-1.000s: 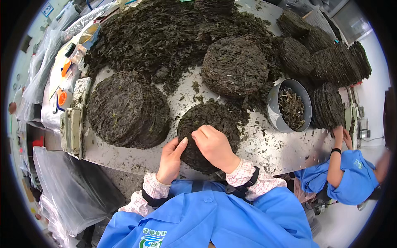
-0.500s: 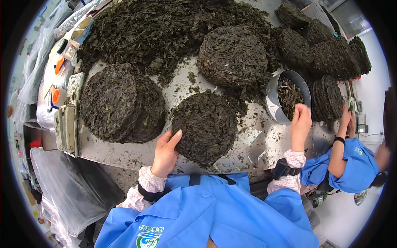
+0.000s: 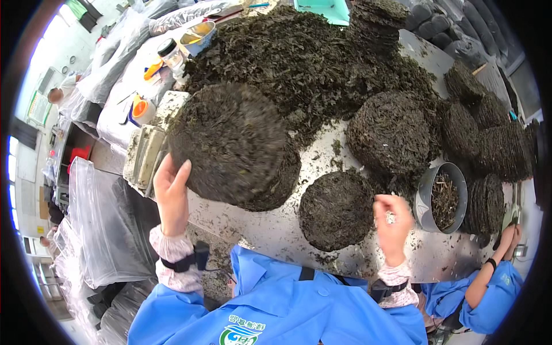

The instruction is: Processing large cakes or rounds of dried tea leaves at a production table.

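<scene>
My left hand (image 3: 173, 178) grips the edge of a round, dark seaweed cake (image 3: 224, 138), raised and blurred above the left stack (image 3: 276, 187). My right hand (image 3: 391, 211) is open with curved fingers, just right of a smaller round cake (image 3: 335, 211) lying on the metal table (image 3: 259, 236). A grey round container (image 3: 424, 198) of dry fragments stands right of that hand. Another thick round cake (image 3: 386, 129) lies behind, beside a large loose heap of seaweed (image 3: 299, 69).
Stacked cakes (image 3: 503, 149) crowd the right side, where a co-worker's arm (image 3: 483, 276) reaches in. Grey bars (image 3: 141, 161), an orange-lidded tub (image 3: 141, 112), a jar (image 3: 169, 54) and a bowl (image 3: 198, 40) line the left. A turquoise tray (image 3: 321, 11) sits at the back.
My left hand has moved left and lifted a large cake from the left stack. My right hand went to the container, then back beside the smaller cake. The view has swung left.
</scene>
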Available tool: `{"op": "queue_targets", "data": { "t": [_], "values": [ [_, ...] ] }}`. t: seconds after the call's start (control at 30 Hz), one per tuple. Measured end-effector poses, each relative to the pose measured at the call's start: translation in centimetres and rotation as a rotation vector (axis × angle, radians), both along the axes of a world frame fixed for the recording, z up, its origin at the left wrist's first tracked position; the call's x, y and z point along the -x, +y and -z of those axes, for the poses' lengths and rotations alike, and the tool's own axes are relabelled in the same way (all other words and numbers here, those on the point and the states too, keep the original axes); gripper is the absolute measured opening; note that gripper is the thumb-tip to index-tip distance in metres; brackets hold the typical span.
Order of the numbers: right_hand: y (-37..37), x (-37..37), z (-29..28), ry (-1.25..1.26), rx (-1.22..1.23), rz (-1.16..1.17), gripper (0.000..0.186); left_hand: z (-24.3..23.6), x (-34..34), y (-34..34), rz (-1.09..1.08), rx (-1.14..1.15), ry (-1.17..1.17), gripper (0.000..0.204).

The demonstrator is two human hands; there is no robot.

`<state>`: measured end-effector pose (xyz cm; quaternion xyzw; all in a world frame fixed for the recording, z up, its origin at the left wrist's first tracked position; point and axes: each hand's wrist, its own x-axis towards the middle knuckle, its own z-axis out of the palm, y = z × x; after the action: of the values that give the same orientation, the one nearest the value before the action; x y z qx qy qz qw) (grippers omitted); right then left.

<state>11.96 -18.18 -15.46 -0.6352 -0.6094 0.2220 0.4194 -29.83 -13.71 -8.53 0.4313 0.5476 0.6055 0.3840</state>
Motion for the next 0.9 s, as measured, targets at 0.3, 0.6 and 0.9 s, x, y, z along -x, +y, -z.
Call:
{"op": "queue_targets", "data": {
  "t": [0.3, 0.6, 0.9],
  "values": [
    [6.0, 11.0, 0.8, 0.696, 0.658, -0.418, 0.069, 4.4, 8.9, 4.0, -0.107, 0.217, 0.114, 0.071],
    [8.7, 18.4, -0.8, 0.865, 0.774, -0.414, 0.095, 4.3, 4.0, 3.5, 0.255, 0.334, -0.276, 0.054],
    [12.8, 17.3, 4.4, 0.983, 0.950, -0.151, 0.108, 6.1, 5.9, 4.1, 0.146, 0.316, -0.391, 0.051]
  ]
}}
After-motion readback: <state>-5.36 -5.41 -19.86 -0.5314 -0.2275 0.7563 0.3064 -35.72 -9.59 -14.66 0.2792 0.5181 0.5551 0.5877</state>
